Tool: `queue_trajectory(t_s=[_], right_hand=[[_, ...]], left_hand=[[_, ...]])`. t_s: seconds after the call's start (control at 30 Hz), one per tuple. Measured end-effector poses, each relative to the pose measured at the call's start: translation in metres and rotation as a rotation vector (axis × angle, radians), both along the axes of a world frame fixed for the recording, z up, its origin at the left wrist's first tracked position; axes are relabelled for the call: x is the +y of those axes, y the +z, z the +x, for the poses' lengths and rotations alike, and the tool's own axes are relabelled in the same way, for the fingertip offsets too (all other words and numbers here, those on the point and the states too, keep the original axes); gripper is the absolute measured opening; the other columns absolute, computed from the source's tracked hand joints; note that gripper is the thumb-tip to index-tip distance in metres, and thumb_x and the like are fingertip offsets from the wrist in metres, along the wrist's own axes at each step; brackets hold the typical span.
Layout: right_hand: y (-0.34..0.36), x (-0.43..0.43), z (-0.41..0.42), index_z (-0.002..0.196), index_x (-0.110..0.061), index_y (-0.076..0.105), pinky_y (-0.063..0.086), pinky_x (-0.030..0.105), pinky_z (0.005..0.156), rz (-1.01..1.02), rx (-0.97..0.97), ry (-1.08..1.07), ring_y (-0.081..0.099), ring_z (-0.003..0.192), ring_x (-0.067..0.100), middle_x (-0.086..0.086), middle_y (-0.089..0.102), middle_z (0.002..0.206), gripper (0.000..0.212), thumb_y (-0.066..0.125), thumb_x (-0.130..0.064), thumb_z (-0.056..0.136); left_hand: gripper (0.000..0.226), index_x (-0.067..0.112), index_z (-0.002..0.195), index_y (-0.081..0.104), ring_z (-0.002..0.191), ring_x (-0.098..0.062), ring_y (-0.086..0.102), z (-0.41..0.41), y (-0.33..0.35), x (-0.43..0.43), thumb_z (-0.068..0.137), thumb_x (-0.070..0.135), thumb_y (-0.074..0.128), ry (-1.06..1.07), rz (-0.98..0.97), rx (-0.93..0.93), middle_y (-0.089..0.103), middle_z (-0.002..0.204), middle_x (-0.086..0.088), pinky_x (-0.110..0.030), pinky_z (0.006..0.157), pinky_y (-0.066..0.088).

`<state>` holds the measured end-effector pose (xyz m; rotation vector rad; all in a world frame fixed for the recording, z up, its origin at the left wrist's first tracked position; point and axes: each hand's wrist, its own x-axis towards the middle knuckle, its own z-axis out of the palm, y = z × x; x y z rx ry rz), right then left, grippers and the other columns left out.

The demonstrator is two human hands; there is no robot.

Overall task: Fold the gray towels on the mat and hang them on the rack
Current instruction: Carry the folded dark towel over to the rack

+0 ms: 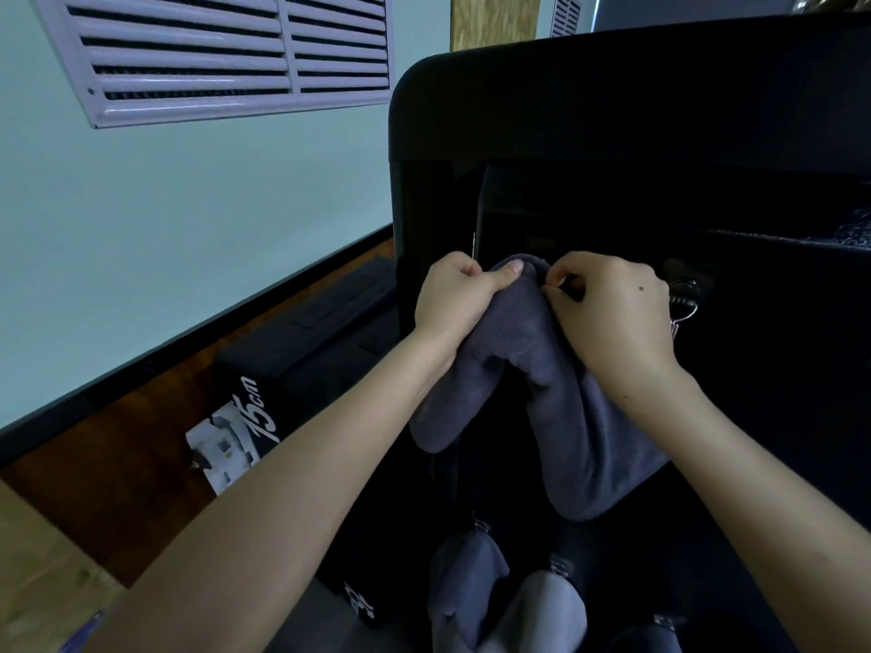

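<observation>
Forearms point(292, 487) foremost; left hand point(452, 294), right hand point(608, 313), each grip tight on gray towel point(556, 407), cloth below.

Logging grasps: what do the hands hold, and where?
Both the left hand and right hand pinch the folded dark gray cloth towel at its top fold.

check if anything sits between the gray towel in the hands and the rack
Nothing visible blocks it. The left hand and right hand pinch the gray towel by its top fold, right at the dark rack. A metal clip sits just right of the right hand, off to the side, and two hung towels lie lower.
</observation>
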<state>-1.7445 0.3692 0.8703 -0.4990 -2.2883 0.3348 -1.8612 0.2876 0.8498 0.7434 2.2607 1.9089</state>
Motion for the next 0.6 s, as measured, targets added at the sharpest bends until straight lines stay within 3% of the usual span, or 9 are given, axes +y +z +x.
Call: queue_trajectory(t_s=[0.1, 0.2, 0.3, 0.4, 0.53, 0.6], right_hand=[[-0.005, -0.001, 0.005, 0.086, -0.016, 0.072, 0.051, 0.039, 0.068, 0.044, 0.034, 0.022, 0.063, 0.077, 0.029, 0.006, 0.067, 0.084, 0.018, 0.055, -0.019, 0.089], [-0.009, -0.005, 0.012, 0.084, -0.012, 0.074, 0.046, 0.034, 0.057, 0.220, 0.202, -0.032, 0.058, 0.073, 0.029, 0.008, 0.062, 0.084, 0.017, 0.060, -0.020, 0.088], [-0.012, -0.006, 0.011, 0.095, -0.016, 0.074, 0.048, 0.031, 0.066, 0.028, 0.206, 0.133, 0.062, 0.078, 0.017, 0.001, 0.067, 0.087, 0.015, 0.062, -0.024, 0.087], [-0.017, -0.003, 0.007, 0.109, -0.016, 0.070, 0.046, 0.025, 0.077, -0.084, 0.151, 0.145, 0.063, 0.089, 0.013, -0.003, 0.068, 0.097, 0.027, 0.064, -0.030, 0.087], [-0.019, -0.003, 0.004, 0.113, -0.019, 0.067, 0.039, 0.022, 0.075, -0.098, 0.098, 0.107, 0.060, 0.091, 0.012, -0.005, 0.065, 0.098, 0.032, 0.063, -0.035, 0.086], [-0.022, -0.001, 0.002, 0.112, -0.021, 0.067, 0.037, 0.021, 0.074, -0.148, 0.069, 0.106, 0.059, 0.089, 0.011, -0.007, 0.063, 0.096, 0.032, 0.064, -0.037, 0.085]], left_hand=[[0.038, 0.016, 0.063, 0.042, 0.057, -0.009, 0.047, 0.001, 0.000, -0.001, 0.080, 0.036, 0.070, -0.005, 0.001, 0.023, 0.045, 0.057, 0.006, -0.023, 0.056, 0.040], [0.037, 0.016, 0.063, 0.043, 0.060, -0.009, 0.048, 0.004, -0.002, -0.001, 0.081, 0.035, 0.069, 0.010, 0.016, 0.051, 0.045, 0.058, 0.005, -0.025, 0.060, 0.040], [0.038, 0.016, 0.060, 0.043, 0.060, -0.009, 0.047, 0.005, -0.003, -0.001, 0.081, 0.033, 0.070, 0.029, 0.036, 0.065, 0.045, 0.058, 0.005, -0.025, 0.060, 0.039], [0.037, 0.016, 0.060, 0.045, 0.058, -0.009, 0.048, 0.004, -0.005, 0.000, 0.079, 0.035, 0.071, 0.064, 0.019, 0.098, 0.047, 0.057, 0.004, -0.025, 0.058, 0.040], [0.033, 0.021, 0.063, 0.056, 0.068, -0.011, 0.057, -0.002, -0.011, -0.001, 0.071, 0.050, 0.072, 0.225, -0.042, 0.334, 0.059, 0.071, 0.001, -0.023, 0.062, 0.046], [0.021, 0.024, 0.069, 0.062, 0.067, -0.006, 0.055, -0.004, -0.011, -0.004, 0.072, 0.040, 0.076, 0.174, -0.054, 0.391, 0.060, 0.074, 0.003, -0.019, 0.064, 0.043]])
